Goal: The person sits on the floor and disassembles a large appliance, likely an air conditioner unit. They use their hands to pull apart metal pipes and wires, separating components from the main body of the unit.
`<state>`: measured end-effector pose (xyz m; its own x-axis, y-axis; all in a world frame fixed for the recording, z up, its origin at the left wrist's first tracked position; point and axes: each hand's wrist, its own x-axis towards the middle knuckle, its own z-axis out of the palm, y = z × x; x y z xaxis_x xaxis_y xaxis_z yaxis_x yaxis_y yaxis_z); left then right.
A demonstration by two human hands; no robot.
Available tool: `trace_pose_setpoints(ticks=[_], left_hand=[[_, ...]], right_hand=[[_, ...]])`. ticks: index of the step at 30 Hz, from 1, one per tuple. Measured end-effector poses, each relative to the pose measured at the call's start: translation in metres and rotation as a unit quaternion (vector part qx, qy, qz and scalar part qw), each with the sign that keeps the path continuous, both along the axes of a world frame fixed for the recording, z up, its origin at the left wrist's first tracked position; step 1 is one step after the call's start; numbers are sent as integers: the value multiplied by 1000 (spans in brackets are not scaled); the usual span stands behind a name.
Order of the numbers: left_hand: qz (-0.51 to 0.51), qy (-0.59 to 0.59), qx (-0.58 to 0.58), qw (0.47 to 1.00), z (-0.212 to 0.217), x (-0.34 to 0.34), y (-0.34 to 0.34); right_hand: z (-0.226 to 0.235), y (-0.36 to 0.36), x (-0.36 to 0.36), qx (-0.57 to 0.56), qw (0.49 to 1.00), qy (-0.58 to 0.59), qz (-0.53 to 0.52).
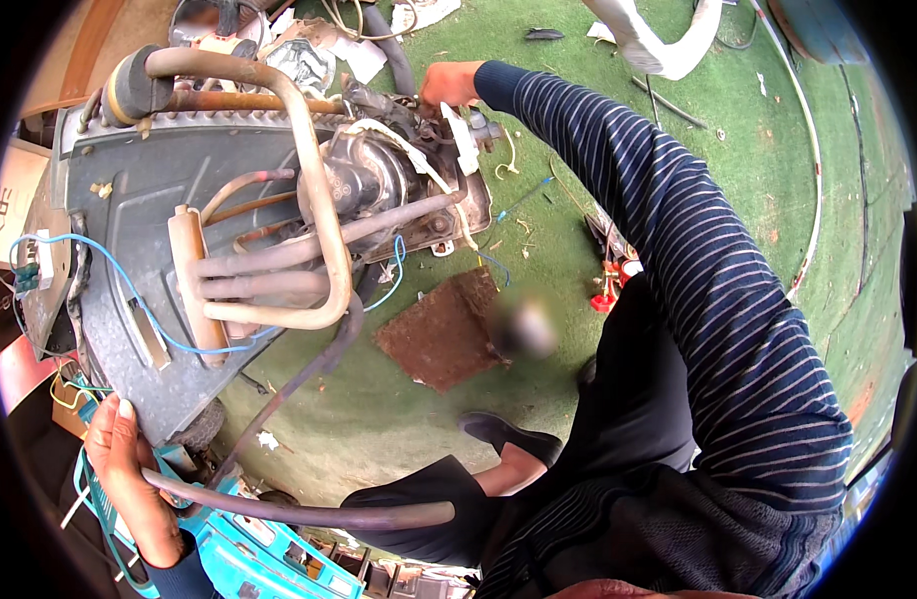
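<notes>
Plainly, from the head view, we have the metal unit (468, 205) between our two hands, spread across the upper left, with its gray panel (129, 210) toward our left side. Our left hand (124, 469) is at the panel's near corner, partly closed, the thumb laid along the edge and the fingers curled by it; we seem to be pinching that edge. A purple-gray hose (319, 507) begins right at the heel of this hand and runs off to the right, but we cannot tell whether we grip it as well.

Our right hand (451, 84) reaches out to the far right end of the unit, with the arm stretched. We have it bent down over the dark wiring and fittings there; the fingertips are hidden, so we cannot tell how far open it is or what it holds.

Between our hands, a thick curved pipe (324, 200) arches over the unit, beside a round motor-like part (344, 190), and a blue wire (214, 350) trails over the panel. Nearer to us, a brown square piece (439, 334) lies on the green floor (738, 150).
</notes>
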<state>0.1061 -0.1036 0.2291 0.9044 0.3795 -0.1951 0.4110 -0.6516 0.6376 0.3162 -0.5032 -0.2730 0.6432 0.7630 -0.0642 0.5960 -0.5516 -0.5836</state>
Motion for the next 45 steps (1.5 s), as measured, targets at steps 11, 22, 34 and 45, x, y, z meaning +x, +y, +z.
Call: trace_pose_setpoints(ticks=[11,22,34,45], left_hand=[[-8,-45,-16,999,-6,-1,2],[-11,-17,-22,1000,-2,-5,-2],[-33,21,-38,999,6,-2,9],[56,10,132,990,2,0,-60]], right_hand=[[7,-4,1,8,982,183,-55],[31,9,-9,60,900,404,-150],[21,3,-11,148,845,504,-105],[7,3,-17,207,823,497,-180]])
